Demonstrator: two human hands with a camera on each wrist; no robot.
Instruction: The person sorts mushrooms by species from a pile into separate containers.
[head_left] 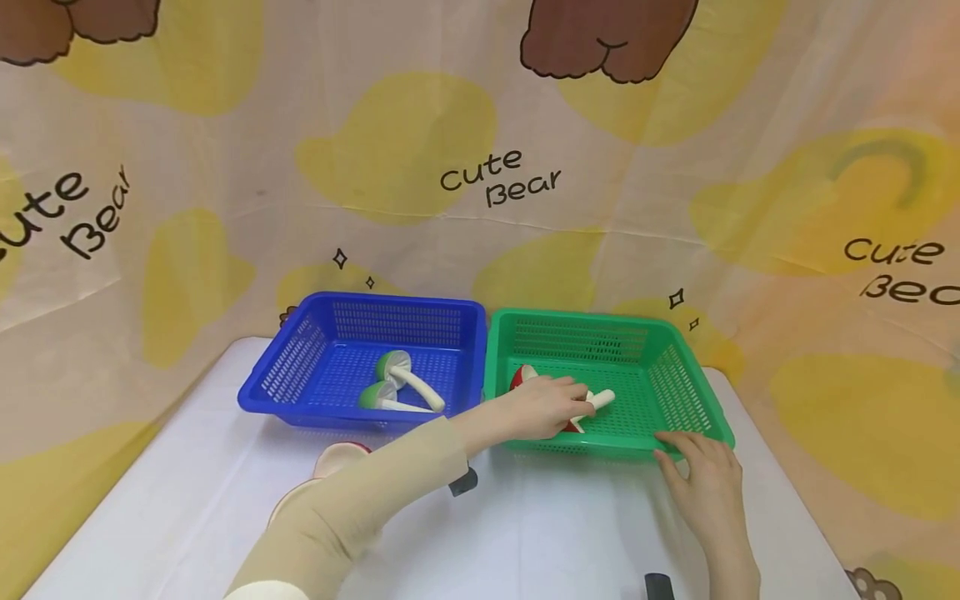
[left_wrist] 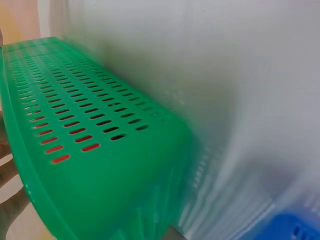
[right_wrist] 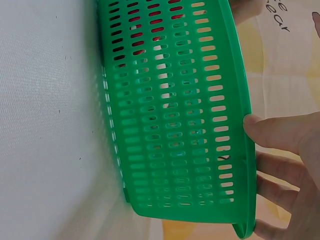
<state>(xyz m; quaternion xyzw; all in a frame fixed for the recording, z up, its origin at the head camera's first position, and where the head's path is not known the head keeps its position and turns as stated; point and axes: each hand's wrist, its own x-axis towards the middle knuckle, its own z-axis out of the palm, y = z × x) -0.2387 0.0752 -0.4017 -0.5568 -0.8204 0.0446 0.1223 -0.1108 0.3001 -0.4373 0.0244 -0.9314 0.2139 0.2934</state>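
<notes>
My left hand (head_left: 551, 407) reaches into the green basket (head_left: 615, 444), over toy mushrooms with red caps and white stems. One red cap (head_left: 519, 377) shows behind the hand, and a white stem (head_left: 602, 399) sticks out past its bent fingers. Whether those fingers grip the stem or only touch it is hidden. My right hand (head_left: 707, 483) holds the basket's front rim near the right corner. In the right wrist view its thumb (right_wrist: 272, 131) presses the rim's outer side, with the other fingers behind the rim. Red shows through the basket's slots in both wrist views.
A blue basket (head_left: 300, 407) stands left of the green one, with two green-capped toy mushrooms (head_left: 390, 392) in it. More red-edged mushroom caps (head_left: 341, 458) lie on the white table (head_left: 540, 533), partly behind my left sleeve. A printed cloth (head_left: 405, 142) hangs behind the baskets.
</notes>
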